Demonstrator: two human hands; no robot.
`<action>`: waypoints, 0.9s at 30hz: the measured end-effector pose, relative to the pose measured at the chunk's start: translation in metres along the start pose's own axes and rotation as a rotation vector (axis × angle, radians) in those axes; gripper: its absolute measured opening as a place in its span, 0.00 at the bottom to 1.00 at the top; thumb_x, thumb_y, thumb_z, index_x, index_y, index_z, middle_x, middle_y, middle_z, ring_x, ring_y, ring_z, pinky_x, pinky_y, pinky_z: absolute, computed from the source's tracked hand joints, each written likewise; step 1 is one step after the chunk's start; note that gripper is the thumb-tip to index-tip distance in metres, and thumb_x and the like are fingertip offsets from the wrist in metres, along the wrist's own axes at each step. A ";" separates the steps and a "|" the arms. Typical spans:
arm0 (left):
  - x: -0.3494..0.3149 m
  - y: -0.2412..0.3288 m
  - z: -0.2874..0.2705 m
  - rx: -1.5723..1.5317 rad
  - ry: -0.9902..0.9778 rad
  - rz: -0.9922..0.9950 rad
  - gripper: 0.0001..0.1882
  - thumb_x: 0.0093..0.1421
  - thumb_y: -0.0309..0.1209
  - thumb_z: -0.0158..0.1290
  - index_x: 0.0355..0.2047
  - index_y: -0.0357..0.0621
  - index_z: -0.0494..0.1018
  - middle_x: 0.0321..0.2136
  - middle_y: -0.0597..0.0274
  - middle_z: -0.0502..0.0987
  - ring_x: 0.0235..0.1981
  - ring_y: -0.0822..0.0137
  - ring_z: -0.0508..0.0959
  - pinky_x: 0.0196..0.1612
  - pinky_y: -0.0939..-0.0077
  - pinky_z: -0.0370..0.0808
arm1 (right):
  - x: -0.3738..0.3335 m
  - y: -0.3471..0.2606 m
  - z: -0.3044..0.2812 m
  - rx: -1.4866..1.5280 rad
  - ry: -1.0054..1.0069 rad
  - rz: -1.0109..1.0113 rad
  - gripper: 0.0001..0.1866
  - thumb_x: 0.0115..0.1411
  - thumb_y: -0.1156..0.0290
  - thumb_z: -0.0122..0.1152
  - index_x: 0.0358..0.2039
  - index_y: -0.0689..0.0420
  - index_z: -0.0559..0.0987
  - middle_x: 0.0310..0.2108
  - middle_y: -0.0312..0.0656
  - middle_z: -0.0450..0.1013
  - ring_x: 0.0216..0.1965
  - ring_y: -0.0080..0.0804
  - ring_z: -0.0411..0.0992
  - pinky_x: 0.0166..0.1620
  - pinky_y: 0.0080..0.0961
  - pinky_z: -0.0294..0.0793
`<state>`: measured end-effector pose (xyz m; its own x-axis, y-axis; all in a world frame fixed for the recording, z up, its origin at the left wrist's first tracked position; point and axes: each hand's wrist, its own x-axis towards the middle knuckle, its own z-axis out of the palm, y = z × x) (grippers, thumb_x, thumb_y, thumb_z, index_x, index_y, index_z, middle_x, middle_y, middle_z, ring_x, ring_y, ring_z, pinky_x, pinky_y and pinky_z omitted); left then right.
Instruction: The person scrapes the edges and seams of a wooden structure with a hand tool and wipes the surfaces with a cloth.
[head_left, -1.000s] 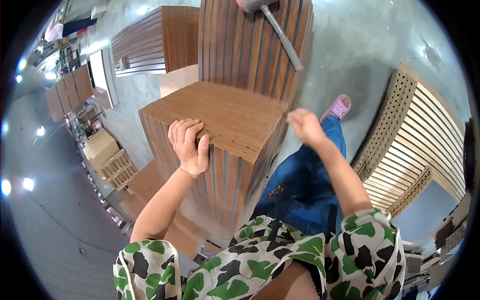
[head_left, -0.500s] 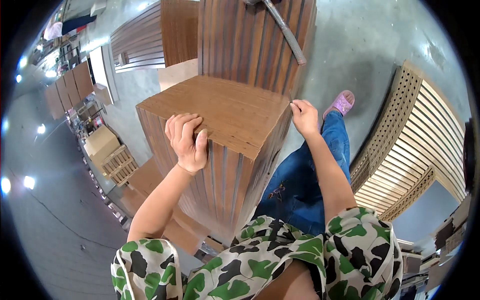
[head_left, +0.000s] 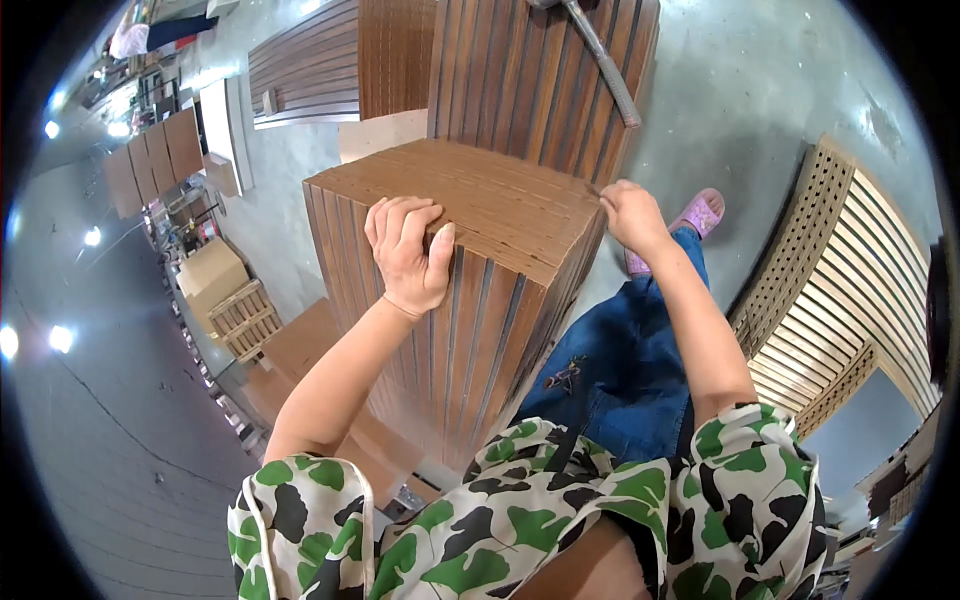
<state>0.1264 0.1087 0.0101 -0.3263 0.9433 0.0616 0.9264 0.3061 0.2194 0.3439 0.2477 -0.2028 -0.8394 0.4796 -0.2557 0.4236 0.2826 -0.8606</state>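
Note:
In front of me stands a tall brown block (head_left: 345,250) with slatted sides, its top a flat wood-grain brown board (head_left: 500,195). My left hand (head_left: 412,255) rests over the near edge of that board, fingers laid on top and thumb apart. At the board's right far corner my right hand (head_left: 632,215) is closed in a pinch. Whatever sits between its fingertips is hidden. Beyond the board, a hammer (head_left: 605,72) with a grey textured handle lies on dark brown slatted panels (head_left: 490,90).
More slatted panels (head_left: 305,70) lie at the far left. A light slatted wood panel with a perforated edge (head_left: 840,290) is on the right. My leg in blue jeans (head_left: 620,370) and a pink slipper (head_left: 703,210) are beside the block. Cardboard boxes (head_left: 212,280) stand at left.
The whole scene has shifted right and slightly up in the view. My right hand's fingers have turned over the corner; the thin dark piece seen at their tips before is now hidden.

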 end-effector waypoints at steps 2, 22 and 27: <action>-0.005 -0.003 -0.007 0.029 0.004 -0.020 0.13 0.56 0.37 0.53 0.34 0.40 0.74 0.36 0.56 0.76 0.44 0.56 0.73 0.57 0.56 0.59 | -0.002 -0.049 -0.026 -0.095 -0.085 -0.224 0.06 0.53 0.73 0.54 0.29 0.60 0.78 0.31 0.50 0.73 0.38 0.51 0.71 0.42 0.43 0.73; -0.007 -0.008 -0.016 0.061 -0.016 -0.031 0.12 0.57 0.37 0.52 0.34 0.40 0.74 0.36 0.56 0.75 0.44 0.55 0.73 0.58 0.56 0.59 | -0.065 -0.175 -0.090 0.662 -0.068 -0.476 0.05 0.55 0.71 0.60 0.31 0.57 0.79 0.30 0.43 0.76 0.34 0.40 0.74 0.40 0.33 0.75; 0.005 0.003 -0.006 0.013 -0.029 -0.012 0.13 0.57 0.37 0.51 0.35 0.40 0.74 0.37 0.55 0.76 0.44 0.55 0.73 0.58 0.55 0.58 | -0.024 0.019 0.015 0.298 0.210 0.509 0.12 0.55 0.66 0.63 0.36 0.59 0.82 0.28 0.47 0.78 0.30 0.38 0.78 0.38 0.31 0.75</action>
<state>0.1263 0.1133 0.0166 -0.3316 0.9429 0.0305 0.9251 0.3186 0.2068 0.3673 0.2292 -0.2197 -0.4601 0.6545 -0.6000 0.6139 -0.2537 -0.7475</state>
